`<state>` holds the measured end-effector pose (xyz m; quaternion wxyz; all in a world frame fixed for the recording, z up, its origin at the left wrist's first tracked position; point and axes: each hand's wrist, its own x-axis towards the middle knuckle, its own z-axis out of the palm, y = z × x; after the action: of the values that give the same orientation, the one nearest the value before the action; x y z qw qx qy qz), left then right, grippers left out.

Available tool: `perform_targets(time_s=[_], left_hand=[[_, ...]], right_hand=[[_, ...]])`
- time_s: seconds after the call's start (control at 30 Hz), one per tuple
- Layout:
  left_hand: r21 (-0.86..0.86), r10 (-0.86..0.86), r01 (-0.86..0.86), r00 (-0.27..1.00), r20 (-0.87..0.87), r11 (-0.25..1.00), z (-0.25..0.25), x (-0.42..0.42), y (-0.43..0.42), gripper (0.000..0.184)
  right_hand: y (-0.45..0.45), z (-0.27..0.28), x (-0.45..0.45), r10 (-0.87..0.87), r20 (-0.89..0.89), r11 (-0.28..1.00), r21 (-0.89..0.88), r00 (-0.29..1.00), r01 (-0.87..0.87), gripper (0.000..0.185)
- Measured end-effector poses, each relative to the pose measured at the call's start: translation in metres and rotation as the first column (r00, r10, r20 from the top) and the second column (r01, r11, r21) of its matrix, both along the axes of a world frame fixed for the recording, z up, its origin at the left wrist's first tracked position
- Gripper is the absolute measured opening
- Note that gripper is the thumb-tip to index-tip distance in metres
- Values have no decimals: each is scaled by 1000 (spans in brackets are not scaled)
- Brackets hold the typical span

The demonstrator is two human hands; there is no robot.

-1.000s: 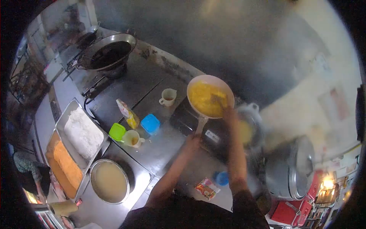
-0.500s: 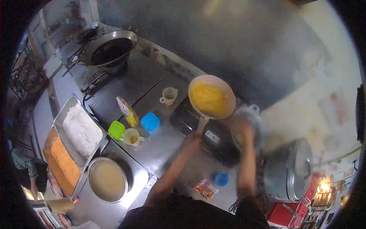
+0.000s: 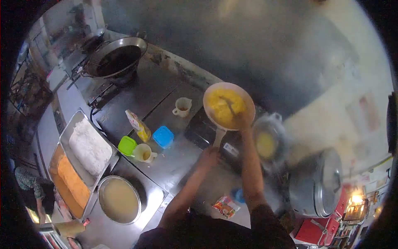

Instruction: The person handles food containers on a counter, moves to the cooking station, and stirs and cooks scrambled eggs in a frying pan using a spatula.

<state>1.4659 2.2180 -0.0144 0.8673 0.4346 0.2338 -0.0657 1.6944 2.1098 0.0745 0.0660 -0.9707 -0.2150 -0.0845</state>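
My left hand (image 3: 210,157) is closed round the handle of a pale frying pan (image 3: 209,119), which sits over a black stove (image 3: 199,132). Soft yellow egg-like food (image 3: 219,98) covers much of the pan's inside. Above the pan's near right edge, my right hand (image 3: 243,121) is closed on a slim dark utensil (image 3: 229,105) that reaches into the food; its exact kind is unclear. Just right of the pan stands a clear bowl (image 3: 281,129) with yellow liquid (image 3: 265,145) in it.
Left of the stove are a measuring cup (image 3: 182,107), a blue-lidded box (image 3: 163,136), a green lid (image 3: 127,145) and another cup (image 3: 144,154). A large pot (image 3: 309,182) stands right. Metal trays (image 3: 78,120), a bowl of pale liquid (image 3: 119,199) and a wok (image 3: 139,43) are left.
My right hand has moved left from the clear bowl to the pan, and the dark utensil now shows in the yellow food. My left hand keeps hold of the handle.
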Motion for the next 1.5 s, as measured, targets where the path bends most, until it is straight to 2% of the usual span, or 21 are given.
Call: perform_targets(time_s=[0.1, 0.23, 0.3, 0.43, 0.53, 0.57, 0.6, 0.63, 0.67, 0.73, 0.8, 0.93, 1.03, 1.13, 1.23, 1.27, 1.33, 1.37, 1.43, 1.47, 1.5], left_hand=[[488, -139, 97, 989, 51, 868, 25, -2, 14, 28], [601, -314, 195, 944, 99, 775, 36, -11, 28, 31], [137, -160, 154, 987, 30, 978, -22, 7, 9, 32], [331, 12, -60, 989, 146, 942, -33, 2, -4, 29], [189, -10, -15, 991, 130, 982, -67, 15, -6, 30], [778, -210, -94, 937, 281, 622, -76, 21, 0, 31], [957, -447, -288, 860, 249, -22, -81, 25, 5, 34], [957, -442, -290, 861, 252, -19, -58, 21, 8, 34], [782, -270, -48, 924, 271, 621, -13, 10, 12, 35], [180, -130, 100, 979, 160, 979, 18, -1, 10, 37], [-110, -31, 41, 995, 91, 993, 19, -5, 5, 37], [-117, 48, -44, 998, 32, 992, 18, -5, 2, 37], [-106, 85, -85, 996, 3, 991, 22, -6, 9, 38], [571, -279, 211, 960, 33, 793, 20, -1, 30, 37], [946, -489, -183, 820, 298, 269, -26, -1, 21, 38], [654, -237, -39, 914, 328, 756, -28, 5, 10, 38], [115, -7, -16, 980, 197, 993, -48, 15, 6, 37], [744, -152, -210, 910, 387, 634, -69, 19, 5, 37], [891, -384, -450, 834, 395, -61, -56, 15, 7, 37], [783, -159, -75, 963, 218, 618, -1, 7, 14, 36], [484, -153, 91, 984, 90, 871, 31, 2, 18, 35]], right_hand=[[-12, 6, -49, 73, 4, 997, 18, 997, -73, 58], [-37, 65, -56, 38, -169, 996, -74, 985, -51, 59], [-27, 46, -27, 7, -122, 998, -54, 993, -14, 59], [-17, 5, -37, 17, 39, 1000, 10, 999, -18, 60], [-66, 50, -54, -17, -13, 998, -65, 1000, 16, 61], [-87, 75, -52, -50, -54, 993, -111, 997, 44, 61], [-107, 103, -48, -90, -101, 984, -162, 991, 72, 62], [-121, 126, -45, -116, -139, 975, -204, 984, 86, 62], [-127, 143, -45, -133, -170, 966, -241, 976, 90, 62], [-118, 155, -60, -114, -207, 963, -262, 972, 58, 63], [-91, 132, -83, -57, -190, 974, -227, 980, 12, 63], [-22, 34, -75, 131, 22, 989, -67, 991, -130, 64], [-14, 0, -25, 248, 284, 951, -256, 926, -176, 65], [-13, 26, 5, 54, -6, 989, -135, 999, -54, 62], [-2, 15, 10, 4, -27, 995, -95, 1000, -7, 59], [0, 3, -4, 26, 22, 998, -65, 999, -25, 58], [-2, -3, -42, 75, 72, 997, -11, 995, -75, 56], [-7, 4, -58, 95, 55, 995, -9, 994, -95, 55], [-25, 29, -77, 110, -30, 994, -18, 993, -110, 53], [-32, 47, -76, 95, -91, 994, -38, 991, -99, 52], [-36, 63, -68, 76, -138, 994, -71, 987, -87, 51]])
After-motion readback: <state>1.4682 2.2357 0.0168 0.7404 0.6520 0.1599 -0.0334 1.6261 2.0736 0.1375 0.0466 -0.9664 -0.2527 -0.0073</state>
